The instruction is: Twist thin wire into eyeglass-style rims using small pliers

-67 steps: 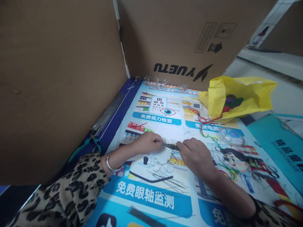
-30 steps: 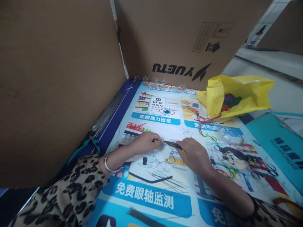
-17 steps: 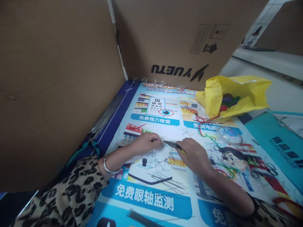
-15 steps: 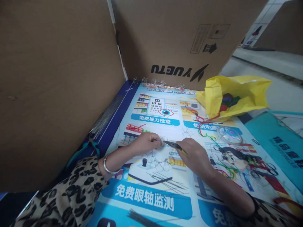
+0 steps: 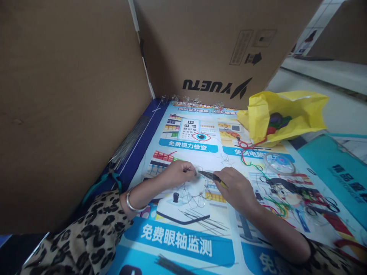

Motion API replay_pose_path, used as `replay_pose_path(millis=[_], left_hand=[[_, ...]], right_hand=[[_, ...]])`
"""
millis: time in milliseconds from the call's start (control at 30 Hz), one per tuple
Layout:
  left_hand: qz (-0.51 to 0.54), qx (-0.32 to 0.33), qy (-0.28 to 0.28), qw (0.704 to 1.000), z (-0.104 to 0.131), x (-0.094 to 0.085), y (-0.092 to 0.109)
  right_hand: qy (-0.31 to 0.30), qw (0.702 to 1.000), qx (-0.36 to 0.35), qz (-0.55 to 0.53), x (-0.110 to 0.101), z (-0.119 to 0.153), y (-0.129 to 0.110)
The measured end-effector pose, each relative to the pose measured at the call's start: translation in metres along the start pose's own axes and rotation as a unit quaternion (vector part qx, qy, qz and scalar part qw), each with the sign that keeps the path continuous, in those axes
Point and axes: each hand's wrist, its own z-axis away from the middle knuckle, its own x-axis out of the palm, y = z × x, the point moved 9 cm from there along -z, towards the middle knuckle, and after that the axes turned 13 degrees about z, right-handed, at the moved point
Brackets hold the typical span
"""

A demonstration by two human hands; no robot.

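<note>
My left hand is closed, thumb and finger pinching thin wire that bends into a small loop. In my right hand is a pair of pliers with dark jaws and yellow-and-black handles. The jaw tips are right beside the pinched wire; whether they touch it I cannot tell. Below the hands hangs or lies a cluster of looped wire, its strands hard to follow. Several straight cut wires rest on the printed sheet nearer to me.
Cardboard walls stand at the back and left. Bundles of wire and teal-handled pliers lie at left. A yellow bag with coloured thread, a clear spool and a teal bag are at right.
Both hands, the wire and the pliers keep nearly the same place. Only a very slight shift of the whole view shows.
</note>
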Motion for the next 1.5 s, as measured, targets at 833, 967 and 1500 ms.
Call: replay_pose_path(millis=[833, 967, 1500], left_hand=[[0.005, -0.002, 0.095, 0.995, 0.006, -0.004, 0.004], [-0.003, -0.007, 0.082, 0.997, 0.007, -0.001, 0.005], [0.010, -0.004, 0.050, 0.999, 0.006, 0.003, 0.002]], right_hand=[[0.001, 0.975, -0.022, 0.223, -0.023, -0.004, -0.017], [0.007, 0.972, -0.036, 0.233, -0.023, -0.003, -0.019], [0.027, 0.968, -0.079, 0.236, -0.020, 0.001, -0.020]])
